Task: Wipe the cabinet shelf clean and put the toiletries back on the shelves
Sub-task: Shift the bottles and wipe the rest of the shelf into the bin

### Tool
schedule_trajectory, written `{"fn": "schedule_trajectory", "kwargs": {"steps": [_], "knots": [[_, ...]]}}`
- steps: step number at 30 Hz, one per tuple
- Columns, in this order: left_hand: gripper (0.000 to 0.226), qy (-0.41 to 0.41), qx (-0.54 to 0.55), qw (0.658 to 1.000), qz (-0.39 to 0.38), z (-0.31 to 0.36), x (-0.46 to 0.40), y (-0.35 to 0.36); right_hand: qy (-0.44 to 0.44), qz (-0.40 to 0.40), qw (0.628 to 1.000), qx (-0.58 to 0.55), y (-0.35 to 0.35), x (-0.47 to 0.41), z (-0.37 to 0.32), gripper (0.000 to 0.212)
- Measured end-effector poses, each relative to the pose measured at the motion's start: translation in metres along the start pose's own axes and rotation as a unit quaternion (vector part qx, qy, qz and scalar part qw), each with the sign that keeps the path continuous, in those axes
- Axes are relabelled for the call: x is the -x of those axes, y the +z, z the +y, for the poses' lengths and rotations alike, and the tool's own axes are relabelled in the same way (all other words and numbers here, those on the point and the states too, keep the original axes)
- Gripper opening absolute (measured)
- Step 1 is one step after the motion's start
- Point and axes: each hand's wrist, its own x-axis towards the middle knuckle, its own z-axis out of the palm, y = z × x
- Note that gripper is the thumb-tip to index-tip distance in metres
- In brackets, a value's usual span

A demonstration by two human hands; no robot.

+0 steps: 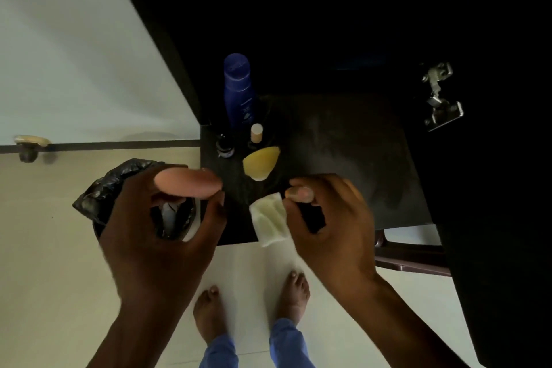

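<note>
Pinching a white wipe [268, 219], the right hand [325, 224] hovers at the dark shelf [343, 140]. Left hand [155, 218] grips a pink tube [188, 184] above a bag-lined bin [119, 188]. Blue bottle [239, 89] stands on the shelf.

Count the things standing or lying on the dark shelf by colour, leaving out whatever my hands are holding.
Blue: 1, the tall bottle
Dark: 1, the small bottle
Beige: 1, the small capped bottle
Yellow: 1, the soap piece
Total: 4

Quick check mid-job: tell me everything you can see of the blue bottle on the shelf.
The blue bottle is tall, slim and dark blue, plastic by its look, with a rounded blue cap and pale print low on its body. It stands upright at the dark shelf's back left, behind two small bottles. Neither hand touches it.
</note>
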Motion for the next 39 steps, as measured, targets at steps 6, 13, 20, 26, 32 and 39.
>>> {"fn": "schedule_trajectory", "kwargs": {"steps": [6, 13, 20, 26, 32, 39], "knots": [[0.078, -0.139, 0.2, 0.959, -0.145, -0.137, 0.026, 0.103, 0.059, 0.049, 0.997, -0.003, -0.033, -0.037, 0.029, 0.027], [0.04, 0.068, 0.126, 0.985, -0.098, 0.108, -0.036, 0.125, 0.131, 0.087, 0.987, -0.023, -0.034, -0.087, 0.069, 0.031], [0.036, 0.002, 0.088, 0.993, -0.075, 0.085, -0.067, 0.22, 0.142, 0.097, 0.985, 0.009, -0.019, -0.121, 0.1, 0.029], [0.045, 0.03, 0.051, 0.995, -0.077, 0.075, -0.085, 0.259, 0.113, 0.118, 0.986, -0.015, -0.013, -0.14, 0.103, 0.035], [0.046, 0.029, 0.039, 0.995, -0.085, 0.07, -0.088, 0.27, 0.132, 0.119, 0.984, 0.016, -0.008, -0.147, 0.108, 0.029], [0.058, -0.004, 0.04, 0.995, -0.091, 0.086, -0.081, 0.249, 0.17, 0.081, 0.982, 0.013, -0.012, -0.138, 0.1, 0.06]]}}
